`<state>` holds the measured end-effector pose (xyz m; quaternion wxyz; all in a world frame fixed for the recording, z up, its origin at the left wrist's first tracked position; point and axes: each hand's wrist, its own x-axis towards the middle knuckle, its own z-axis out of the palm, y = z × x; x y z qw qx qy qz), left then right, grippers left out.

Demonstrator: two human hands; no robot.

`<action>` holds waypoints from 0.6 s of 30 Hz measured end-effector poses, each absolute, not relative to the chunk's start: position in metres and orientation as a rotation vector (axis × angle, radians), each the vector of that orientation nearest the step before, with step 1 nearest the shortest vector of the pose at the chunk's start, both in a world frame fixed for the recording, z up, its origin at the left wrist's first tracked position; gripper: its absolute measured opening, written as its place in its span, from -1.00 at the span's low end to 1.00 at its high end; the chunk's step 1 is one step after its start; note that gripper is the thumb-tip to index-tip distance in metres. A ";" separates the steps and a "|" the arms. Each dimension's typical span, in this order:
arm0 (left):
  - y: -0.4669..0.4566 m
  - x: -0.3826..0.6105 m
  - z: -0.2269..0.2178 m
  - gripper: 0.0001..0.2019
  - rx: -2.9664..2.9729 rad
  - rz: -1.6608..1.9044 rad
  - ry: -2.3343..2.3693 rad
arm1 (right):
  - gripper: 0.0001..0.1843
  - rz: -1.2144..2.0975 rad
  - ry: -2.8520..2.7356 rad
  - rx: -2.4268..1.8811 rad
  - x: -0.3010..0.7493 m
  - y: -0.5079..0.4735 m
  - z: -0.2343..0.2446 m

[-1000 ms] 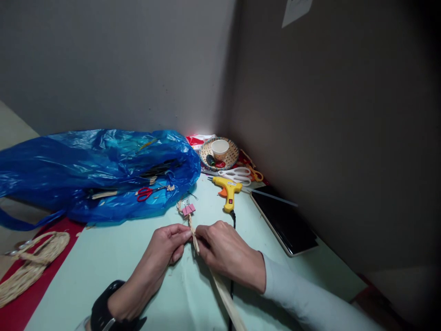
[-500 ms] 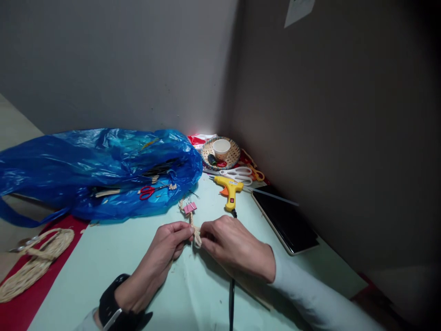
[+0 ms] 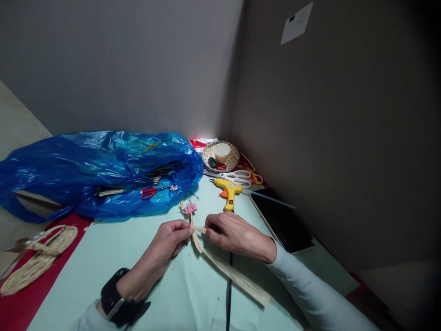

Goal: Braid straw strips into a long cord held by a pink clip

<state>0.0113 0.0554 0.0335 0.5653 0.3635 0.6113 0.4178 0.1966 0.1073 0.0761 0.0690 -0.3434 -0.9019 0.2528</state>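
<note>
A thin braid of pale dried-fibre strips (image 3: 192,219) runs down from a pink binder clip (image 3: 190,209) on the pale green table (image 3: 144,257). My left hand (image 3: 174,236) pinches the braid's lower end between thumb and fingertips. To its right, my right hand (image 3: 232,232) is closed on one short strip and holds it out sideways from the braid. A longer, wider strip (image 3: 237,278) trails from the pinch down to the right, crossing a black cable (image 3: 229,294).
Behind my hands lies a yellow glue gun (image 3: 229,191), with white scissors (image 3: 237,177) and a woven basket (image 3: 236,161) beyond. A blue plastic bag (image 3: 103,161) with red scissors (image 3: 149,192) fills the back left. A woven sandal (image 3: 37,264) and a black tablet (image 3: 285,225) flank the work.
My right hand has moved slightly away from the braid, drawing one strip out to the right. The long strip, mostly hidden under that hand before, now shows lying across the table.
</note>
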 end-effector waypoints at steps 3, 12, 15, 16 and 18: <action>0.056 0.017 0.030 -0.84 0.894 1.046 1.502 | -0.79 0.765 -2.716 -1.011 0.193 0.097 0.079; 0.047 0.021 0.033 -0.85 0.895 1.088 1.491 | -0.79 0.355 -2.815 -0.852 0.170 0.059 0.041; 0.045 0.019 0.033 -0.79 0.880 1.069 1.450 | -0.77 0.264 -2.874 -0.764 0.168 0.057 0.039; 0.045 0.018 0.033 -0.78 0.873 1.067 1.438 | -0.79 0.295 -2.876 -0.755 0.169 0.058 0.041; 0.044 0.016 0.031 -0.78 0.858 1.072 1.416 | -0.82 0.429 -2.830 -0.789 0.172 0.065 0.049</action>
